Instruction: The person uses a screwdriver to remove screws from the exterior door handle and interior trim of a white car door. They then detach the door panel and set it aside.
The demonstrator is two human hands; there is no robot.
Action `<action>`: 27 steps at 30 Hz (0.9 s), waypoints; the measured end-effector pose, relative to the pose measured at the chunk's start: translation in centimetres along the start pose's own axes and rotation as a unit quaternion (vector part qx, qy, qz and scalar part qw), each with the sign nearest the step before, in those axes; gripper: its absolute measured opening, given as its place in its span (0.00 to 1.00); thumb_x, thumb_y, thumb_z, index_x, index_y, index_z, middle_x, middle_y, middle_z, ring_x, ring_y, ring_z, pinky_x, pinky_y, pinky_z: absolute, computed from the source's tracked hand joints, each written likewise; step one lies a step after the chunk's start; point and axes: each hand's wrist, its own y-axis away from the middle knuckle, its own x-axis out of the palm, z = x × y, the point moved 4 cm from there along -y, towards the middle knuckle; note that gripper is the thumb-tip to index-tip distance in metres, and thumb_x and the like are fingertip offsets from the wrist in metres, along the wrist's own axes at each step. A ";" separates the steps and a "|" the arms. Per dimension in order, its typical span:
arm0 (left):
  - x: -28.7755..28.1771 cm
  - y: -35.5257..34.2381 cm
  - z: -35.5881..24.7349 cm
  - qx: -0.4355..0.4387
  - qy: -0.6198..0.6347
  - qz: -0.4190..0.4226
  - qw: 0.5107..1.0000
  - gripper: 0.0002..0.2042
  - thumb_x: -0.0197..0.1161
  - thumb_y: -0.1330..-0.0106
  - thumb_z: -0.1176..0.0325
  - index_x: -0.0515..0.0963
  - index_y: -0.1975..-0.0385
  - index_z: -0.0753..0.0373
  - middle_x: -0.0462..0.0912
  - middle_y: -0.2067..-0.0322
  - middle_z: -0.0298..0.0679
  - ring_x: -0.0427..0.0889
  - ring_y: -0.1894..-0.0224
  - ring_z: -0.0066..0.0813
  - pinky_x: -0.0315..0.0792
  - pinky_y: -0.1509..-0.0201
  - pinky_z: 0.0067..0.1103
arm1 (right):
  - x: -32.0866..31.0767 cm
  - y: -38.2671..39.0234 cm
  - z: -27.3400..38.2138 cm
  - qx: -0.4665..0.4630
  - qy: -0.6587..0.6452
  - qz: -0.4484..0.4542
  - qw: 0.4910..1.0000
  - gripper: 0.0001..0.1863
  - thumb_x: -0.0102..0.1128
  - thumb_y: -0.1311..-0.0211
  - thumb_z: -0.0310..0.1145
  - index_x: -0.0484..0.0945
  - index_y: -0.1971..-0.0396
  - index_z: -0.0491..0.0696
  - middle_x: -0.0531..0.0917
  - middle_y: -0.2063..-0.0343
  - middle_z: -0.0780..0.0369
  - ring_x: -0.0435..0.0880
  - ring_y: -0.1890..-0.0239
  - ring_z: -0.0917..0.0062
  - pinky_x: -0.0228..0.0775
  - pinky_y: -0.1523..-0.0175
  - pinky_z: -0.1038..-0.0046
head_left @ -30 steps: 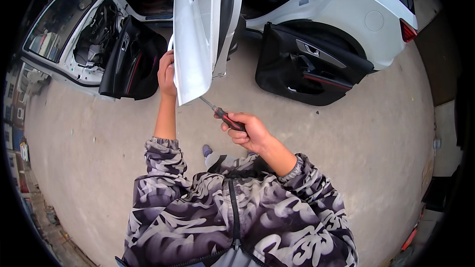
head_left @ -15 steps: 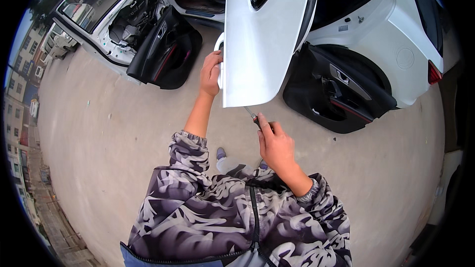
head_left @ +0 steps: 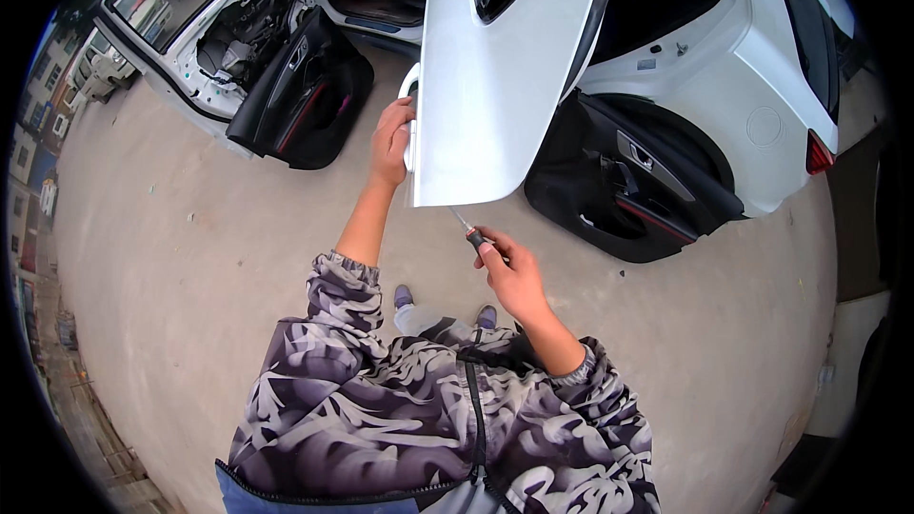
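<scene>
A white car door (head_left: 486,114) stands open in front of me, its end edge facing me. My left hand (head_left: 388,141) is closed round the white door handle (head_left: 409,86) on the door's left face, its fingertips partly hidden. Below the door's edge my right hand (head_left: 509,271) grips a screwdriver (head_left: 475,237) with a dark handle and a red band. The thin metal shaft points up and left to the door's edge, where the tip is hidden.
A front door with its inner workings bare (head_left: 238,48) stands open at the left. One black trim panel (head_left: 309,100) leans by it, another (head_left: 633,176) by the white car body (head_left: 752,86) at the right. Parked cars (head_left: 100,67) stand far left on the concrete ground (head_left: 190,324).
The view has shifted a little, so the scene sits further left. My right hand has turned on the screwdriver, with more of its handle showing. My left hand keeps its hold.
</scene>
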 end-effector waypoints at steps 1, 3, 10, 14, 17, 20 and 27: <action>0.0 0.0 -0.1 -0.006 -0.005 0.003 1.000 0.12 0.44 0.45 0.68 0.72 0.70 0.70 0.74 0.62 0.48 0.68 0.47 0.48 0.61 0.44 0.31 | 0.3 0.6 1.3 -0.175 0.271 -0.084 0.943 0.19 0.51 0.38 0.36 0.70 0.48 0.46 0.72 0.79 0.64 0.68 0.87 0.80 0.57 0.85 0.79; 0.0 0.0 -0.3 -0.014 -0.006 0.000 1.000 0.13 0.43 0.45 0.68 0.71 0.70 0.70 0.74 0.62 0.48 0.68 0.47 0.48 0.61 0.44 0.31 | 1.7 1.7 2.1 -0.306 0.514 -0.142 0.789 0.20 0.53 0.40 0.35 0.70 0.48 0.47 0.73 0.79 0.62 0.72 0.85 0.75 0.62 0.84 0.75; 0.2 0.4 -1.1 -0.014 0.031 -0.042 0.999 0.13 0.43 0.45 0.67 0.71 0.70 0.70 0.74 0.61 0.50 0.68 0.46 0.49 0.60 0.43 0.31 | 1.1 0.4 0.7 -0.117 0.114 0.020 0.986 0.20 0.52 0.39 0.34 0.69 0.47 0.48 0.73 0.80 0.63 0.71 0.88 0.77 0.59 0.86 0.77; -0.1 0.5 -0.7 0.015 0.012 -0.044 0.999 0.13 0.43 0.46 0.68 0.71 0.71 0.70 0.74 0.62 0.49 0.69 0.47 0.49 0.61 0.44 0.31 | 1.1 0.4 -0.4 0.211 -0.325 0.135 0.912 0.21 0.53 0.40 0.33 0.68 0.46 0.47 0.74 0.79 0.62 0.71 0.88 0.75 0.60 0.85 0.76; 0.3 -0.1 -1.5 -0.010 -0.016 -0.027 0.999 0.12 0.43 0.46 0.70 0.71 0.71 0.70 0.74 0.64 0.49 0.70 0.49 0.50 0.62 0.45 0.31 | 0.6 0.3 0.4 -0.014 0.006 0.035 0.999 0.22 0.53 0.41 0.33 0.68 0.46 0.47 0.74 0.78 0.60 0.71 0.88 0.73 0.60 0.85 0.74; -0.2 0.0 -1.3 0.032 -0.015 -0.022 0.999 0.11 0.43 0.47 0.71 0.71 0.71 0.70 0.74 0.65 0.48 0.71 0.50 0.50 0.63 0.45 0.31 | 1.8 1.8 2.0 -0.270 0.475 -0.108 0.831 0.23 0.54 0.42 0.31 0.67 0.45 0.47 0.75 0.78 0.59 0.73 0.85 0.68 0.63 0.82 0.71; -0.2 0.4 -1.6 0.038 0.017 -0.060 0.997 0.12 0.43 0.47 0.69 0.71 0.72 0.71 0.74 0.66 0.49 0.70 0.50 0.51 0.62 0.45 0.32 | 0.2 0.7 1.0 0.002 0.150 0.044 0.988 0.22 0.54 0.40 0.32 0.67 0.45 0.47 0.67 0.83 0.67 0.62 0.88 0.84 0.53 0.85 0.80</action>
